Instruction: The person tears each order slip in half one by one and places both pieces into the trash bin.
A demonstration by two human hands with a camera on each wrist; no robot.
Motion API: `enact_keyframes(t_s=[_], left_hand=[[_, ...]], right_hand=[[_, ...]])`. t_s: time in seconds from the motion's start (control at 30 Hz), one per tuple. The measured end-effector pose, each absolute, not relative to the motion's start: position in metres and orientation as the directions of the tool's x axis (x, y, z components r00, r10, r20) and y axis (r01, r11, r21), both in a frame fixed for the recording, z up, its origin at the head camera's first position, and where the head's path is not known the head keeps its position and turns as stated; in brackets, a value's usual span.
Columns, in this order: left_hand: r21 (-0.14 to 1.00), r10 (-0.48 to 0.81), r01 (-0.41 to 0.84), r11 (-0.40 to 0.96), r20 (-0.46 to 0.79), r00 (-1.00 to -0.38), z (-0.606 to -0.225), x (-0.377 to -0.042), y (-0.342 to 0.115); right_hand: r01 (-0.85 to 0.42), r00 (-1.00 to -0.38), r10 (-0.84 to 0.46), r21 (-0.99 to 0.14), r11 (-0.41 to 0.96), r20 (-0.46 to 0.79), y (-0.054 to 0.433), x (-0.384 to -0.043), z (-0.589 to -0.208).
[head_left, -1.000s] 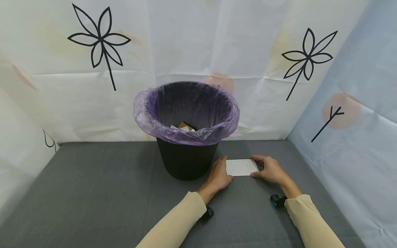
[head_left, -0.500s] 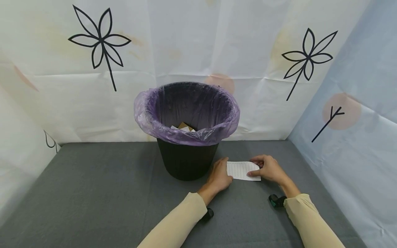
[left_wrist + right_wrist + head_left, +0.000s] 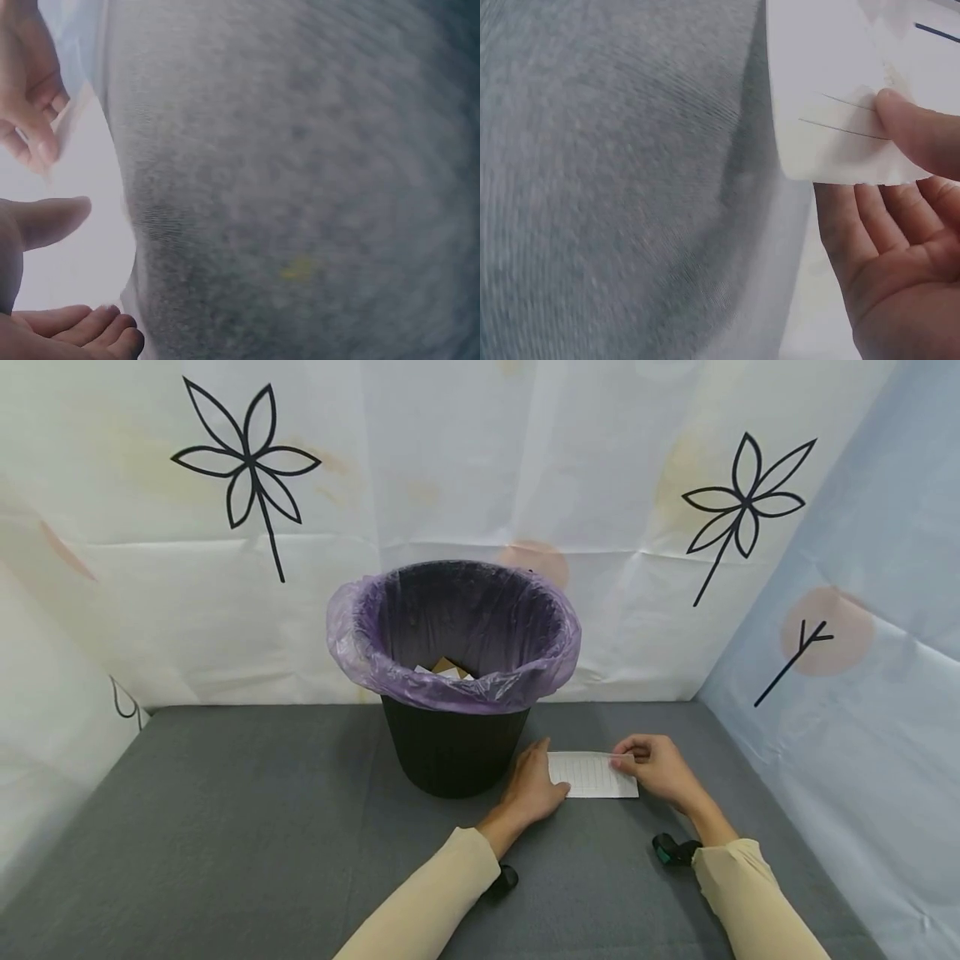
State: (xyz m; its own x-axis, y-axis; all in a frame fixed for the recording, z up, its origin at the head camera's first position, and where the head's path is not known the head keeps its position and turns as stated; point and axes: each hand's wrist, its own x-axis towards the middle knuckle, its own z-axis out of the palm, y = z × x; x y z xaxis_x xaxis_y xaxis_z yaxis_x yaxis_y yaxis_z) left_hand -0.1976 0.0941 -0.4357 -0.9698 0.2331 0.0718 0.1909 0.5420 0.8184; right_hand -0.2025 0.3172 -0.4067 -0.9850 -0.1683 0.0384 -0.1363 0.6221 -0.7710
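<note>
A small sheet of white lined paper point(image 3: 588, 775) is between my hands, right of the dark bin. My left hand point(image 3: 534, 783) holds its left end, thumb near the front edge and fingers toward the back. In the left wrist view the left thumb point(image 3: 49, 221) lies over the bright paper, with the fingers point(image 3: 82, 330) stretched along its lower end. My right hand point(image 3: 656, 768) pinches the paper near its back right corner. In the right wrist view the right thumb point(image 3: 922, 139) presses on the lined face, while the fingers lie behind the paper.
A black bin point(image 3: 453, 752) with a purple liner bag point(image 3: 480, 689) folded over its rim stands just left of my left hand. Scraps of paper and brown card point(image 3: 447, 668) lie inside it. White sheeting with leaf drawings hangs behind the grey tabletop point(image 3: 247, 810).
My right hand has shifted its pinch from the paper's front right side to its back right corner. The paper bent briefly and lies straighter now. The left hand has hardly moved.
</note>
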Motion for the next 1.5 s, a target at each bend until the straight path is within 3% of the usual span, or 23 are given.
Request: enact_keyframes(t_s=[0.53, 0.93, 1.5], left_hand=[[0.835, 0.214, 0.374, 0.403, 0.311, -0.926, -0.422, -0.178, 0.083], [0.894, 0.183, 0.341, 0.289, 0.298, -0.937, -0.393, -0.146, 0.035], [0.940, 0.214, 0.299, 0.168, 0.261, -0.941, -0.345, -0.124, -0.054]], right_hand=[[-0.208, -0.964, -0.251, -0.851, 0.482, 0.094, 0.322, -0.178, -0.385], [-0.280, -0.937, -0.311, -0.873, 0.400, 0.159, 0.284, -0.160, -0.366], [-0.318, -0.900, -0.365, -0.932, 0.172, 0.239, 0.208, -0.139, -0.337]])
